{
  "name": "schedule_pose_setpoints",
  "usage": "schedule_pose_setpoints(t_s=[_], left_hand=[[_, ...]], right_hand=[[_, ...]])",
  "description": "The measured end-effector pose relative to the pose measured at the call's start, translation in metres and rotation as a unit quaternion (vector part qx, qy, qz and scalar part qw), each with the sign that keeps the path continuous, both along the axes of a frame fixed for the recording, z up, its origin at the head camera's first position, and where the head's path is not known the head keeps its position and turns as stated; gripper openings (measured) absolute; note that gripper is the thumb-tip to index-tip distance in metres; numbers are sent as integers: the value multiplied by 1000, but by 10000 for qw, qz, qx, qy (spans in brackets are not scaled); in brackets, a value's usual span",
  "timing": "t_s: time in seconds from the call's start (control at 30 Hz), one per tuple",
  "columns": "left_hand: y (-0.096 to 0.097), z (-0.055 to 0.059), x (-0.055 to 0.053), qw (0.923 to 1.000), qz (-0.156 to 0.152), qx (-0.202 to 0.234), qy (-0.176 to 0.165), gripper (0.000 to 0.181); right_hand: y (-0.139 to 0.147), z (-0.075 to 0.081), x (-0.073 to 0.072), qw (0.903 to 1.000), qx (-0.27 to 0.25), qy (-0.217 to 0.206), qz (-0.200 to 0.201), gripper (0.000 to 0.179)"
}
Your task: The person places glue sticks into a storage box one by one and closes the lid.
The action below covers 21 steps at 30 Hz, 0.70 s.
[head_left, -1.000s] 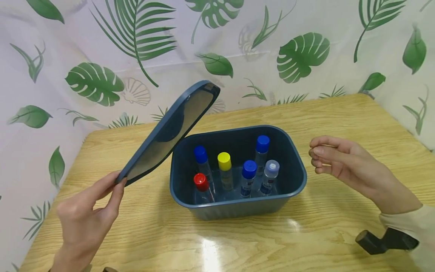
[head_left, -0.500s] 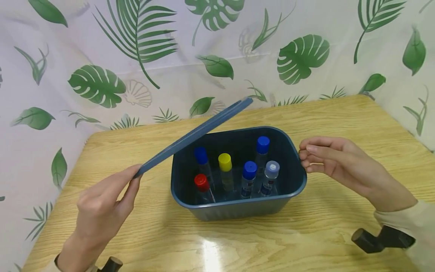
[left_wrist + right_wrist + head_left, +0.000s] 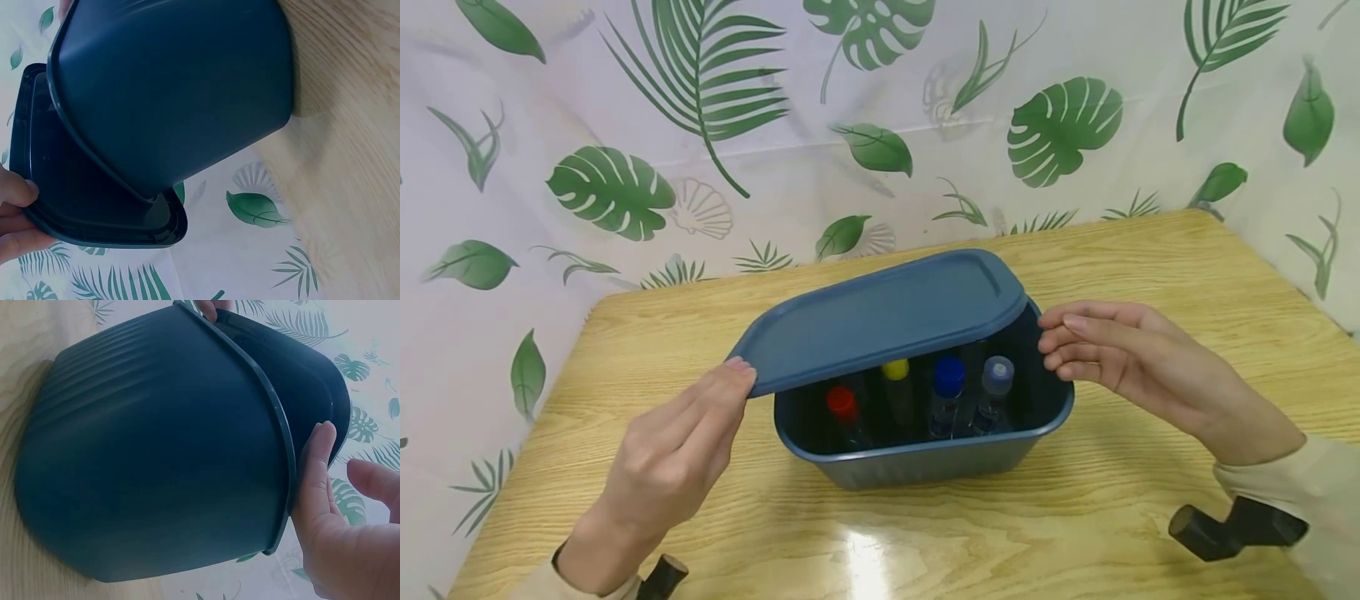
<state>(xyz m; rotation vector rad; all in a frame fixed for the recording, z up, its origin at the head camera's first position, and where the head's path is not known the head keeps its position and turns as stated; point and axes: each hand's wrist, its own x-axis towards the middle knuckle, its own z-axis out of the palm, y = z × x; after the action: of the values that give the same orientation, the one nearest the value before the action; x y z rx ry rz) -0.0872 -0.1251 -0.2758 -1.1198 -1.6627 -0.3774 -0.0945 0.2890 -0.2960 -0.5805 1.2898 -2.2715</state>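
Note:
My left hand (image 3: 673,454) pinches the left end of a dark blue lid (image 3: 880,312). The lid slopes above the dark blue plastic bin (image 3: 928,467) and covers the back of its opening. In the left wrist view, the underside of the lid (image 3: 81,181) stands partly off the rim. Fingertips of my right hand (image 3: 1157,367) rest at the bin's right rim, fingers extended. Inside stand small clear bottles: one with a red cap (image 3: 842,403), one yellow cap (image 3: 896,369), one blue cap (image 3: 950,377), one pale cap (image 3: 998,375). The lid hides whatever is further back.
Everything stands on a wooden table (image 3: 865,533). A white cloth with green leaf prints (image 3: 940,158) hangs behind it. Dark camera mounts (image 3: 1236,529) stick out from both wrists.
My left hand has moved right and lowered the lid from a steep tilt to lie across the bin's back. My right hand has come left to the rim. Two blue-capped bottles are now hidden.

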Motion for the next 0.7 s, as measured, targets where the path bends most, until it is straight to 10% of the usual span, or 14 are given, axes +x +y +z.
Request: schedule_pose_setpoints(t_s=[0.7], left_hand=[[11,2,-3,9868,-50,-749,1436,11]], right_hand=[[-8,1,-1,9991,-294,-286,-62,43]])
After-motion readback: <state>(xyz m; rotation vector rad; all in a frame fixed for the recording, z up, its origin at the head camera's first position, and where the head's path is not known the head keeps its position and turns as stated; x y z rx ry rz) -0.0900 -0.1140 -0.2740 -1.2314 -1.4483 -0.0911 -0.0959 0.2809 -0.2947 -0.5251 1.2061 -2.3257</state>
